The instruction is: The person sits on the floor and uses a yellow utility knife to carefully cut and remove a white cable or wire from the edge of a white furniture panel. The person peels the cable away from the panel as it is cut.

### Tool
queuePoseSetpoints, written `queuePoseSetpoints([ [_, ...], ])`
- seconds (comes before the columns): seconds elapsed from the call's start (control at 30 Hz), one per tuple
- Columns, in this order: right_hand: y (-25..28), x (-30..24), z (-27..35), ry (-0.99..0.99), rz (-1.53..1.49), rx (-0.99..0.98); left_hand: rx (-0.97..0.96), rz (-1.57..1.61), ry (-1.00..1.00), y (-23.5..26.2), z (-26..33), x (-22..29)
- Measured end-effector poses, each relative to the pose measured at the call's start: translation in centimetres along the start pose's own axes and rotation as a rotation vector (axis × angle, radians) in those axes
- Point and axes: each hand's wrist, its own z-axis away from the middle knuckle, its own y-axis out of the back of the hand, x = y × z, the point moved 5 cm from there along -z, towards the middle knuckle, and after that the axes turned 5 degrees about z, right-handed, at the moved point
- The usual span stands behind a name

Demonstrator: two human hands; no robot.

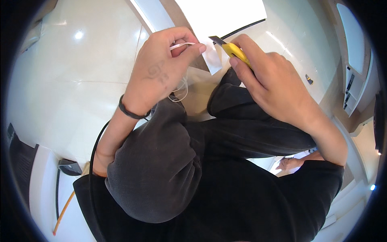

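Observation:
My left hand (153, 68) is closed, thumb against the fingers, pinching a thin white strip (181, 45) that bends across its fingertips. Yellow-bodied and with its dark blade out, a utility knife (238, 52) sits in the grip of my right hand (278, 78). The blade points up and left, a short way from my left fingertips and apart from the strip. Between the two hands a white flap with a pointed end (213, 63) hangs down. Thin pale strands (181, 94) curl below my left hand, partly hidden by it; I cannot tell whether they join the strip.
A large white panel (225, 16) with a dark edge lies ahead of my hands. On the glossy tiled floor (80, 60), a second yellow-and-black cutter (309, 79) lies to the right. White shelving parts (354, 80) stand at far right. Another person's hand (288, 163) shows at lower right.

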Motion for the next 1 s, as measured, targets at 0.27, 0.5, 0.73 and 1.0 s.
queuePoseSetpoints([
  [0.27, -0.9, -0.2, -0.7, 0.021, -0.123, -0.026, 0.233, -0.291, -0.557, -1.1, 2.0, 0.1],
  [0.5, -1.3, 0.2, -1.0, 0.066, -0.064, -0.065, 0.408, -0.401, -0.660, -3.4, 2.8, -3.6],
  [0.73, -1.4, 0.2, -0.8, 0.097, -0.016, -0.073, 0.325, -0.412, -0.704, -3.6, 2.6, -4.1],
  [1.0, -1.6, 0.5, -1.2, 0.059, -0.077, -0.155, 0.271, -0.502, -0.662, -4.4, 2.0, -4.9],
])
